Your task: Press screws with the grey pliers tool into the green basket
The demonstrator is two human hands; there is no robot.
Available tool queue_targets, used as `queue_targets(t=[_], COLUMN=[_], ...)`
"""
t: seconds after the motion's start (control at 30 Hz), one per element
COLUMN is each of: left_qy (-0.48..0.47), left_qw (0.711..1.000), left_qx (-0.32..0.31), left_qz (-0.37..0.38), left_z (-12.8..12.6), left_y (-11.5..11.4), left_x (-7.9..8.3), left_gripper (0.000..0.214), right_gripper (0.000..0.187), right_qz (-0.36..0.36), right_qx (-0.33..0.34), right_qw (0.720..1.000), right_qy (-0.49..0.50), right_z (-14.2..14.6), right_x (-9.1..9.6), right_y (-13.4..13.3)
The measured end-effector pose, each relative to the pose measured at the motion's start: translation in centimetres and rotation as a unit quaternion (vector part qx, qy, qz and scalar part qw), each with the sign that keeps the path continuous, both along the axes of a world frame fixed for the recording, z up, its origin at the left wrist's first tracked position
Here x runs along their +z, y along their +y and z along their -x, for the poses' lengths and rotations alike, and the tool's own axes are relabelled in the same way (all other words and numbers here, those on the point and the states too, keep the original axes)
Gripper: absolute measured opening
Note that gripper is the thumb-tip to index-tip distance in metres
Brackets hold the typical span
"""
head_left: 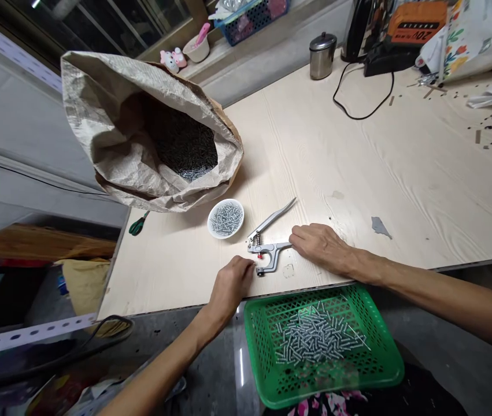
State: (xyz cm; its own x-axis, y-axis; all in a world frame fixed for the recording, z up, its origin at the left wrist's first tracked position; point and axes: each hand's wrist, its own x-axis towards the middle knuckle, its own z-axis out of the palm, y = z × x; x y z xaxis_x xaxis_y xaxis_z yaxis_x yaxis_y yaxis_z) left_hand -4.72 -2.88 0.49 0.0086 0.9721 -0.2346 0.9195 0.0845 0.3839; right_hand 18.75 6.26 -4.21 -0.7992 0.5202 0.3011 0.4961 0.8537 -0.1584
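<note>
Grey snap-fastener pliers [273, 252] with a red tip lie on the table near its front edge, their upper handle raised. My right hand [321, 245] is closed around the end of the lower handle. At the jaws, the fingers of my left hand [233, 283] are pinched together; anything between them is too small to make out. A white bowl [225, 234] full of small silvery screw-like pieces stands just behind the pliers. Below the table edge, a green basket [256, 370] holds a loose pile of similar silvery pieces.
A large open paper sack [111, 144] with dark and silvery pieces inside stands at the back left. Green-handled scissors [138, 225] lie at the left edge. Farther back are a metal canister [322, 58], a black cable [361, 117] and an orange box [417, 23].
</note>
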Motion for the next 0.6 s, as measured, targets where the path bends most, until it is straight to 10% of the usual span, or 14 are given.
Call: queue_targets(t=[0.23, 0.6], left_qy=[-0.338, -0.337], left_qw=[0.893, 0.884], left_qx=[0.290, 0.316], left_qz=[0.065, 0.069], left_z=[-0.8, -1.2], left_y=[-0.1, 0.3], left_x=[-0.1, -0.4], left_gripper=[0.037, 0.037], right_gripper=[0.027, 0.028], right_qz=[-0.137, -0.136], right_qx=[0.022, 0.023], right_qw=[0.987, 0.987], right_qy=[0.080, 0.076], right_z=[0.0, -0.1], right_x=[0.4, 0.0], right_y=[-1.0, -1.2])
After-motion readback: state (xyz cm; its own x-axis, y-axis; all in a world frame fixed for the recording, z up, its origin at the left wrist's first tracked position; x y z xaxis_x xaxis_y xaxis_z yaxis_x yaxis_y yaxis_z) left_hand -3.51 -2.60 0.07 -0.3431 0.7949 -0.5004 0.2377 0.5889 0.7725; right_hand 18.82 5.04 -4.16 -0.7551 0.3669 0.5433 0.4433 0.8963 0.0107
